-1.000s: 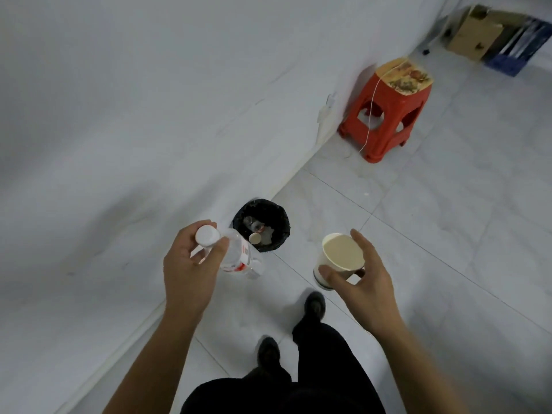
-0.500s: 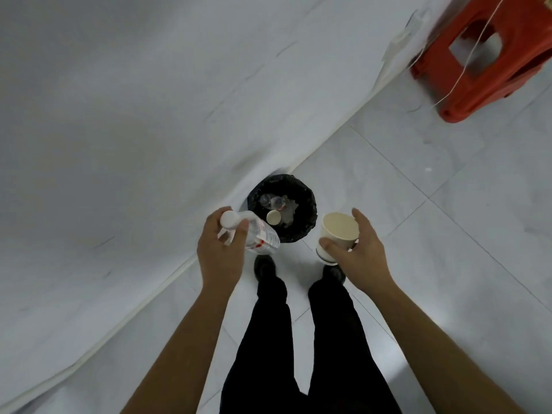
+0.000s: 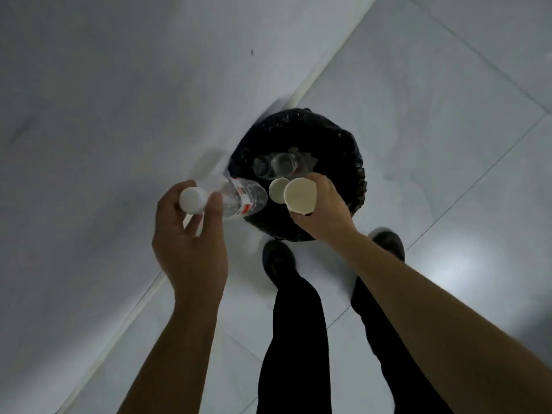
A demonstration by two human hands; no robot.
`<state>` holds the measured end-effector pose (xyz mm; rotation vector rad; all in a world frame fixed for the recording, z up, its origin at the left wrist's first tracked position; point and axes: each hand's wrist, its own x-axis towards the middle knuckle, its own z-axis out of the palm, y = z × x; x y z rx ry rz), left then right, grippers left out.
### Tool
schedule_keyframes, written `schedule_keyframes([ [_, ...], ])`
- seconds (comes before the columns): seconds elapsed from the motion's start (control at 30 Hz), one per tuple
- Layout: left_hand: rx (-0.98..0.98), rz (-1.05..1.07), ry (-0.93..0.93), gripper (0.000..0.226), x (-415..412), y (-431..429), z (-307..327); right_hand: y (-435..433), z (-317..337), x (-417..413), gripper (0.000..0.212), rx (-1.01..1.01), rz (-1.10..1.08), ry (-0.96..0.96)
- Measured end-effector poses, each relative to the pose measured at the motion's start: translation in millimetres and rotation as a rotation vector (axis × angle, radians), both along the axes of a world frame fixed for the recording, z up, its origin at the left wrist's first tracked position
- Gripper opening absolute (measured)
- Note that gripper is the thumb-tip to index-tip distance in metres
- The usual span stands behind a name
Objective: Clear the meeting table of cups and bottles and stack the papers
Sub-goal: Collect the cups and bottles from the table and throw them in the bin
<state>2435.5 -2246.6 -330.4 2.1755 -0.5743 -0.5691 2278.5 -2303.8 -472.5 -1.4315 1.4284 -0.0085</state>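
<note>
Over bin: right hand grips cup above opening; left hand pinches bottle by cap, body pointing binward at near-left rim.

Both arms extend forward, left hand and right hand curled, gripping.

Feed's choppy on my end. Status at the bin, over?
Left hand grips plastic bottle at edge of black bin. Right hand holds paper cup over it. Nothing blocking the drop.

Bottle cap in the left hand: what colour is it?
White; the head view shows the cap of the bottle in the left hand clearly.
</note>
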Motion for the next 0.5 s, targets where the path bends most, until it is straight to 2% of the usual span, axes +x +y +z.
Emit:
schedule_keyframes([
  [0.2, -0.039, -0.021, 0.012, 0.031, 13.6, 22.2, -36.9, 12.8, -108.9, 53.4, 0.078, -0.025, 0.177, 0.109],
  [0.27, -0.049, -0.019, 0.011, 0.031, 14.8, 23.4, -44.8, 10.6, -124.0, 57.9, 0.082, -0.005, 0.173, 0.149],
  [0.37, -0.054, -0.044, 0.032, 0.031, 11.5, 18.5, -48.3, 5.7, -118.7, 43.3, 0.101, 0.035, 0.134, 0.13],
  [0.4, -0.06, -0.049, 0.04, 0.03, 7.9, 14.7, -46.8, 5.3, -109.4, 33.8, 0.097, -0.033, 0.128, 0.113],
  [0.5, -0.117, -0.052, 0.076, 0.027, -8.9, -2.9, -41.6, 5.2, -75.2, -2.4, 0.061, -0.488, 0.077, 0.193],
])
